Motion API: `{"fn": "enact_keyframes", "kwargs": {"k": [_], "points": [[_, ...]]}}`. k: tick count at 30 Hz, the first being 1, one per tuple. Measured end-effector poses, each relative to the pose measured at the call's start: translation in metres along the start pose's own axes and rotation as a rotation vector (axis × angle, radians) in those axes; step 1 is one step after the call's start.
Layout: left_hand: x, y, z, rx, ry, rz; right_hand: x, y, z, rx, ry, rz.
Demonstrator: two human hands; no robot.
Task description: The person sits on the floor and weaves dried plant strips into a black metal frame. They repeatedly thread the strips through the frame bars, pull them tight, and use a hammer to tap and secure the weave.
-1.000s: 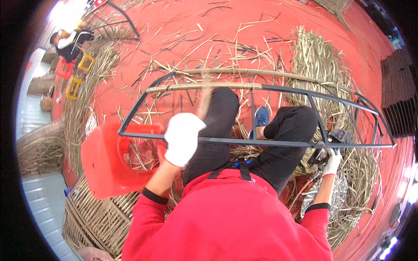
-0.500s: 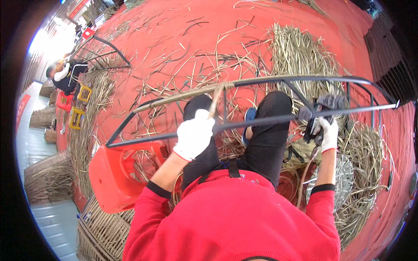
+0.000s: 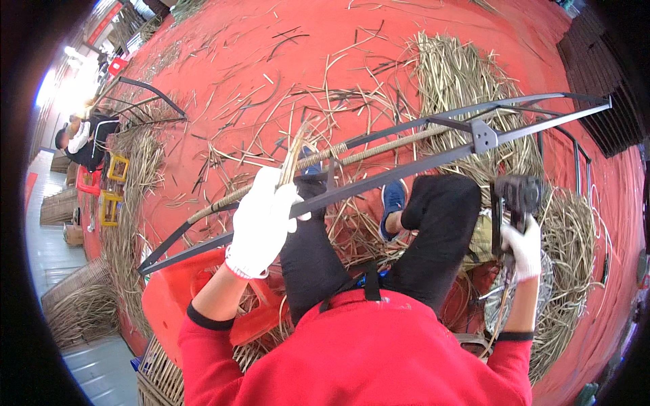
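Note:
A long dark metal frame (image 3: 399, 161), with curved and straight bars, slants across my lap, its right end farther away. Tan strip is wound around part of one bar (image 3: 233, 196). My white-gloved left hand (image 3: 264, 220) is closed at the frame's near bar and grips a few tan strips (image 3: 292, 152) whose ends point up. In my gloved right hand (image 3: 521, 250) is a dark air staple gun (image 3: 516, 196), held upright, apart from the frame to its right. A thin hose (image 3: 500, 308) runs down from its handle.
Loose strips litter the red floor (image 3: 365, 61); large strip bundles lie at right (image 3: 467, 81) and left (image 3: 139, 169). A red plastic stool (image 3: 166, 304) stands by my left arm. Dark stacked panels (image 3: 596, 74) are far right. Another person (image 3: 95, 139) sits far left near yellow stools (image 3: 112, 206).
The frame has turned, its right end swinging away and its left end coming nearer. My left hand moved left with the strips. My right hand drew the staple gun away from the frame.

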State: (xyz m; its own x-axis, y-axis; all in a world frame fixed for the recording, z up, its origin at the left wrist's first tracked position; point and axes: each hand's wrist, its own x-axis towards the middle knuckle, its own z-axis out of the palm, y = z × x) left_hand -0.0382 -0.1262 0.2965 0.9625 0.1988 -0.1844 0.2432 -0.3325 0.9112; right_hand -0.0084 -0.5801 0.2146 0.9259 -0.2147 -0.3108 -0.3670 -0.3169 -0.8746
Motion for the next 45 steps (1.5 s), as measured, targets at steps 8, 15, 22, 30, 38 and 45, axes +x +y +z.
{"fn": "enact_keyframes", "kwargs": {"k": [8,15,22,30,38,45], "points": [[0.036,0.007,-0.027,-0.436,-0.442,-0.517,-0.056,-0.013,0.054,-0.206,0.008,-0.186],[0.151,-0.030,0.002,-0.477,-0.308,-0.231,-0.014,0.003,0.163,0.026,-0.273,0.141],[0.229,-0.071,0.056,-0.068,-0.372,0.051,0.023,-0.012,0.222,0.118,-0.296,-0.103],[0.258,-0.138,0.080,-0.010,-0.564,0.014,0.020,-0.002,0.240,0.405,-0.150,0.093],[0.270,-0.161,0.095,0.030,-0.591,0.159,0.010,-0.005,0.242,0.119,-0.177,0.179],[0.271,-0.165,0.090,-0.028,-0.542,0.191,0.012,-0.005,0.245,0.227,-0.141,0.294]]}}
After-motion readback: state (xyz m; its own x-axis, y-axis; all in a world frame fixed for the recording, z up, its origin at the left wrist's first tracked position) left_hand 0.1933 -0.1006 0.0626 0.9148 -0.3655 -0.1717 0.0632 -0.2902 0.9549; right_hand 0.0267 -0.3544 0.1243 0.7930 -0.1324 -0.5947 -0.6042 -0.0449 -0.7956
